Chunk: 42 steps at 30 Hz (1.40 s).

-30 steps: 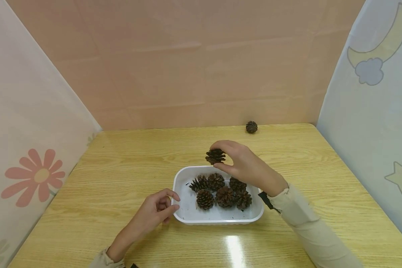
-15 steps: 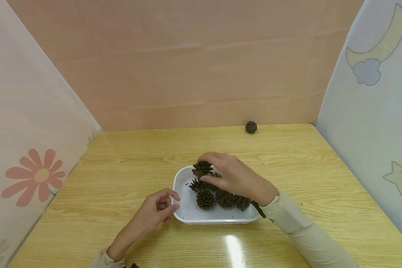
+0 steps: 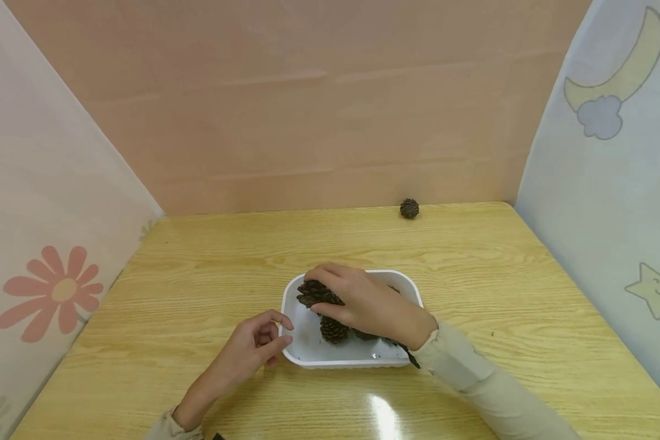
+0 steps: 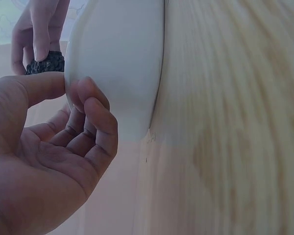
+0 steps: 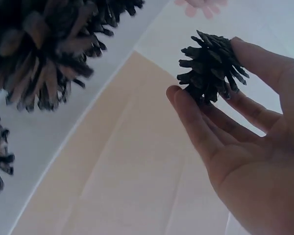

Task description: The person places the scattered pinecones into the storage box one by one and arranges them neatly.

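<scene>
In the head view my right hand (image 3: 365, 300) holds a dark brown pine cone (image 3: 315, 294) low over the back left part of a white tray (image 3: 352, 363). The right wrist view has thumb and fingertips pinching this pine cone (image 5: 210, 68) from opposite sides. My left hand (image 3: 254, 343) is at the tray's left rim; its thumb and curled fingers grip the edge, seen close up in the left wrist view on the white wall (image 4: 120, 54). Another pine cone (image 3: 334, 329) lies inside the tray, with others partly hidden beneath my right hand and wrist.
A single pine cone (image 3: 409, 208) lies at the back edge of the wooden table (image 3: 209, 263), right of the middle. Behind it hangs a plain peach cloth (image 3: 264, 110). Pale printed cloths (image 3: 627, 183) stand along both sides.
My right hand has carried its pine cone left and down, from behind the tray to over its back left part. The left hand has stayed at the rim.
</scene>
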Each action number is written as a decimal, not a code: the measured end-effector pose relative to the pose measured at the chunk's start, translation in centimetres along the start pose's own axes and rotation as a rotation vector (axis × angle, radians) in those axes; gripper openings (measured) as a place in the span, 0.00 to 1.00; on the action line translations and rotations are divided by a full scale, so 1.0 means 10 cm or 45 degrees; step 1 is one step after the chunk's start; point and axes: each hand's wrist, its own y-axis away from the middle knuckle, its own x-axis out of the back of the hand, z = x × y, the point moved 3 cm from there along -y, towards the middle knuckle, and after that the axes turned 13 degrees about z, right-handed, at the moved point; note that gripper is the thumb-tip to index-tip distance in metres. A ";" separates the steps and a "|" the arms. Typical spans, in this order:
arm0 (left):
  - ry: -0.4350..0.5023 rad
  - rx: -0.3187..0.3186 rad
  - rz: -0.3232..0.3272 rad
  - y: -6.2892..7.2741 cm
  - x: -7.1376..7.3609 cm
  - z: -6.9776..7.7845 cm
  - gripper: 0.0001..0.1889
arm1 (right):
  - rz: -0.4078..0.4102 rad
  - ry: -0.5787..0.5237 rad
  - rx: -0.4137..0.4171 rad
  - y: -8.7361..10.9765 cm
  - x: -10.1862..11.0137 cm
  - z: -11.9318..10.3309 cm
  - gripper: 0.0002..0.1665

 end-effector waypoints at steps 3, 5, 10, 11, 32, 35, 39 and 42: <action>0.001 0.003 -0.003 0.00 0.01 0.00 0.14 | -0.056 0.049 -0.005 -0.02 -0.05 0.00 0.25; -0.003 -0.002 -0.002 0.00 0.01 0.00 0.14 | -0.109 0.089 -0.011 -0.04 -0.07 0.00 0.25; -0.008 -0.011 0.000 -0.01 0.02 -0.01 0.14 | -0.193 0.135 0.034 -0.06 -0.15 -0.04 0.24; -0.010 -0.013 0.001 -0.01 0.02 -0.01 0.14 | -0.198 0.138 0.055 -0.06 -0.17 -0.05 0.24; -0.050 -0.028 0.028 0.00 0.01 -0.01 0.10 | -0.449 0.159 0.074 0.05 -0.37 -0.13 0.24; -0.045 -0.020 0.030 0.00 0.01 -0.02 0.11 | -0.482 0.152 0.085 0.08 -0.43 -0.13 0.23; -0.034 -0.012 0.029 0.00 0.01 -0.02 0.12 | -0.503 0.161 0.104 0.14 -0.47 -0.12 0.21; -0.027 -0.015 0.029 0.00 0.00 -0.03 0.12 | -0.509 0.189 0.113 0.16 -0.48 -0.10 0.23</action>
